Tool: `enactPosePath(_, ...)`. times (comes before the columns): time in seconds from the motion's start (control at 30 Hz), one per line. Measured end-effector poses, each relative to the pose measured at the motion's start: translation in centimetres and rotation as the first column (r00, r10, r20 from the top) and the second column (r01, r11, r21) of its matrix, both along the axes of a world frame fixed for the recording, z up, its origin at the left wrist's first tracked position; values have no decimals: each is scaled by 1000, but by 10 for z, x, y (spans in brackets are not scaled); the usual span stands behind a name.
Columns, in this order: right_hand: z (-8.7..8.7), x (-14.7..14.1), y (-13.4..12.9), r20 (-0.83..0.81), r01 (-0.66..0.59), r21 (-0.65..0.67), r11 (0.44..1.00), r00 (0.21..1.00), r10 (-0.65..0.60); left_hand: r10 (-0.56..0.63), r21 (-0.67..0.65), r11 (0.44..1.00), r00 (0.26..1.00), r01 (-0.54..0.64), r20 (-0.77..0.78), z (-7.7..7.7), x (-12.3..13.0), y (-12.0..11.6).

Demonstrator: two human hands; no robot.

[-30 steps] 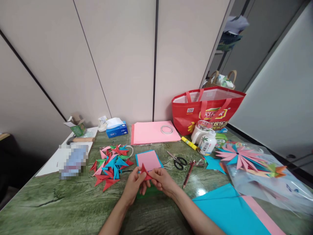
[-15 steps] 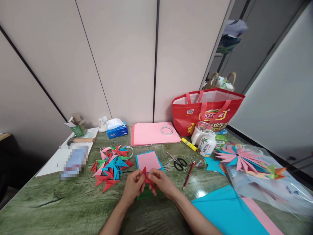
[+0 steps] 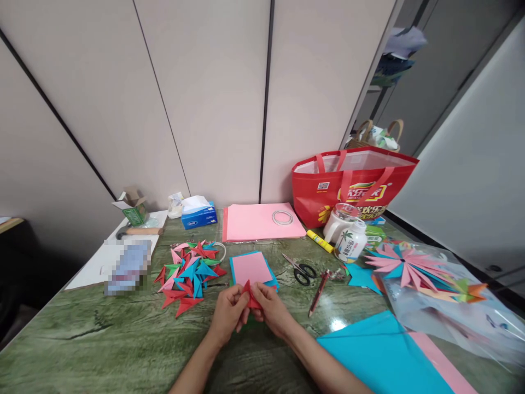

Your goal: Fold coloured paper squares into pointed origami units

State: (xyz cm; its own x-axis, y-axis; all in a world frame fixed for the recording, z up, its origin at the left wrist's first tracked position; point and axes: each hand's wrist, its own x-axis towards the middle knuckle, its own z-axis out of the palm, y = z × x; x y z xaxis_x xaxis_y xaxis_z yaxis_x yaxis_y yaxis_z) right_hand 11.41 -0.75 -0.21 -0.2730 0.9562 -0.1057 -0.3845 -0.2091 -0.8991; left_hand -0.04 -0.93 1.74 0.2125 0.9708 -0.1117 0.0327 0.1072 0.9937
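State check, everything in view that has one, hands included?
Left hand, fingers closed on red paper
Right hand, same
Red paper, folded, held
Red bag, upright, open
Tissue box, tissue sticking out
Green carton, flaps open
White bottle, upright
Scissors, lying flat

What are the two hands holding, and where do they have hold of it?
A folded piece of red paper: the left hand pinches its left side, the right hand its right side.

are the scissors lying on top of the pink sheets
No, the scissors lie on the table, right of the small pink square.
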Motion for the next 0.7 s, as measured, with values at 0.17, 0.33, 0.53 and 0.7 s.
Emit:
enactPosePath(0.17, -2, 3, -1, 215, 85, 187, 979, 969, -125, -21, -80, 996, 994, 30, 111, -1, 5, -3)
enactPosePath(0.33, -6, 4, -1, 277, 182, 261, 948, 927, -254, -46, -127, 989, 979, 72, 200, 1, 8, -4)
enactPosePath(0.53, -1, 2, 2, 255, 210, 110, 971, 939, -232, -56, -81, 994, 979, 73, 196, 4, 4, -1)
enactPosePath(0.7, 2, 5, 5, 213, 208, 105, 973, 951, -226, 16, -42, 999, 984, -8, 177, 3, 1, 2)
